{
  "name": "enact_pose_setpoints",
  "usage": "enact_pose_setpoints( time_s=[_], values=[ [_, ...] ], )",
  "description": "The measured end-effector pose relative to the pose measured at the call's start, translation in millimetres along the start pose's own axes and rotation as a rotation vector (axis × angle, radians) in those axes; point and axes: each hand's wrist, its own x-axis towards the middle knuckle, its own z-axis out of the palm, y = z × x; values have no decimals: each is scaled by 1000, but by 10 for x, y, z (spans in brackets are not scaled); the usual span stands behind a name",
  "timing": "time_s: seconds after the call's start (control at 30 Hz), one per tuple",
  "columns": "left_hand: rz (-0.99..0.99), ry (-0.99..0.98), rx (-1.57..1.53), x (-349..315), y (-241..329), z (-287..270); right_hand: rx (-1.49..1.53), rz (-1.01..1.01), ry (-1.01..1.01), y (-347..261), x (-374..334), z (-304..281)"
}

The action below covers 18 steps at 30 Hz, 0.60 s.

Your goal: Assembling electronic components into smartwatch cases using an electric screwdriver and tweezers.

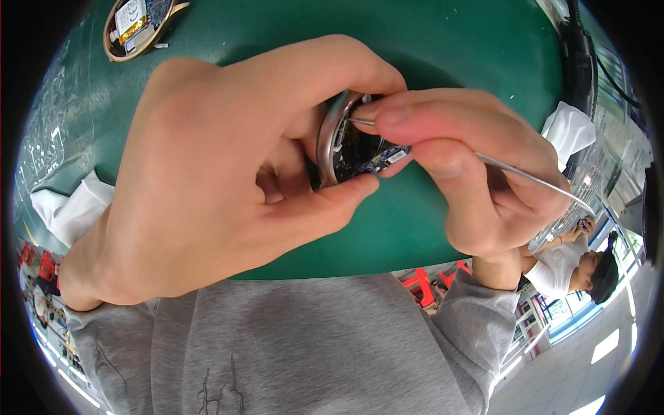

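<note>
My left hand (200,166) is closed around a round, silver-rimmed housing (325,149), much like a watch case, tilted on its edge above the green mat. Inside it are dark parts, and a small blue circuit board (389,159) sticks out at the side facing my right hand. Between the thumb and fingers of my right hand (484,166) is a thin metal pick (529,178) with a bent rear end. Its front end reaches into the housing's opening. My fingertips partly hide the housing and the middle of the pick.
On the green mat (477,41), a second round housing (108,34) with a battery and circuit board lies at the far left. White cloths (79,207) lie at both sides. A black device (578,66) with a cable stands right; a person (560,270) sits beyond.
</note>
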Motion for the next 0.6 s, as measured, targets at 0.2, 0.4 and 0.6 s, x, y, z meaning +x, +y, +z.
enact_pose_setpoints(
  time_s=[0.2,0.4,0.6],
  values=[
    [191,-139,350,135,294,-12,4,-145,-76,80,3,-39],
    [40,-43,-27,25,13,19,17,-13,100,33,-31,74],
    [-72,-18,-56,34,95,31,73,-172,116,124,-42,84]
  ],
)
